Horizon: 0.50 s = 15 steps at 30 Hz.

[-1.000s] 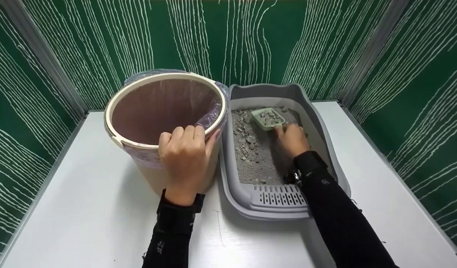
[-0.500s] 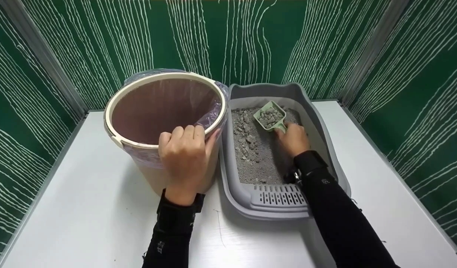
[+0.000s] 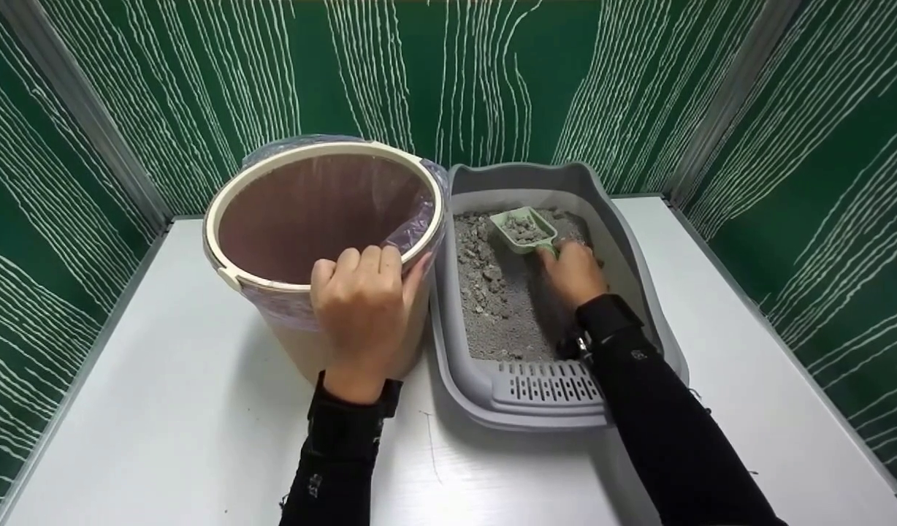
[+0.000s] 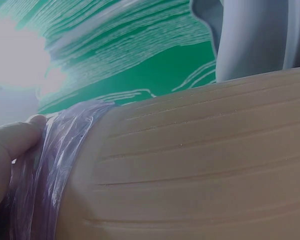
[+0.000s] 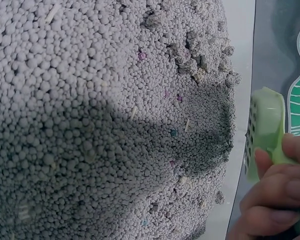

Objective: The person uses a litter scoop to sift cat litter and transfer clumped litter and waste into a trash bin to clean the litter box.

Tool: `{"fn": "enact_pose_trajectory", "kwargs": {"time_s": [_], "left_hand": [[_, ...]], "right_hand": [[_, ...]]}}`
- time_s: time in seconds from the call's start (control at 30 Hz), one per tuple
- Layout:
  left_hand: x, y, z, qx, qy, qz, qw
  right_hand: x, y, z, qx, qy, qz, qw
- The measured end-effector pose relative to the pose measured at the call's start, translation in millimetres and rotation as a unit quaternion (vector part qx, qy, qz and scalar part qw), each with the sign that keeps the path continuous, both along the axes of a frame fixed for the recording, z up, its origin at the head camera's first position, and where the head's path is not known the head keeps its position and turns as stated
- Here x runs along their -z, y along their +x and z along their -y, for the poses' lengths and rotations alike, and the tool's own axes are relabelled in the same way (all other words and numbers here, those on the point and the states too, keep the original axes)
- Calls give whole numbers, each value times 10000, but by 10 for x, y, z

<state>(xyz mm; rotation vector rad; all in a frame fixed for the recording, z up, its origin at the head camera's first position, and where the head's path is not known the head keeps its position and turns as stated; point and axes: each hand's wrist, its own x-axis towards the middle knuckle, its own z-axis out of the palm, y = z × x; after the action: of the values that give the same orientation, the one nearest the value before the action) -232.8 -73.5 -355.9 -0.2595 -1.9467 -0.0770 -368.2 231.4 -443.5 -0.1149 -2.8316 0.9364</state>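
Observation:
My right hand [image 3: 576, 274] grips the handle of a pale green slotted litter scoop [image 3: 540, 243] above the grey litter box [image 3: 459, 332]. Grey clumps [image 3: 521, 228] lie in the scoop's basket. In the right wrist view the scoop [image 5: 268, 120] hangs over the litter [image 5: 89, 125], apart from it. My left hand [image 3: 362, 307] holds the near rim of a beige trash bin [image 3: 237, 274], fingers bent over the edge. A thin purple bag [image 3: 413, 226] lines the bin and folds over its rim. In the left wrist view the thumb [image 4: 19, 135] presses the bag [image 4: 64, 150] against the outside.
The bin stands close against the left side of the litter box on a white table [image 3: 163, 409]. Loose clumps [image 3: 489, 285] lie along the left part of the litter. A green wall [image 3: 492, 80] with white lines rises right behind both containers.
The scoop has tilted and shifted back and forth in my right hand, up and right, then back left. Fewer clumps seem to lie in it. My left hand stays on the rim.

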Motion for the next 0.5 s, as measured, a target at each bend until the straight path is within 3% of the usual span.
{"fn": "enact_pose_trajectory", "kwargs": {"time_s": [0.27,0.5], "left_hand": [[16,5,11,-24,-17,126,9999],[7,5,9,-29,-43,100,9999]], "right_hand": [[-37,24,20,-94,-33,77,9999],[-20,34,18,-66,-15,-136,9999]]}}
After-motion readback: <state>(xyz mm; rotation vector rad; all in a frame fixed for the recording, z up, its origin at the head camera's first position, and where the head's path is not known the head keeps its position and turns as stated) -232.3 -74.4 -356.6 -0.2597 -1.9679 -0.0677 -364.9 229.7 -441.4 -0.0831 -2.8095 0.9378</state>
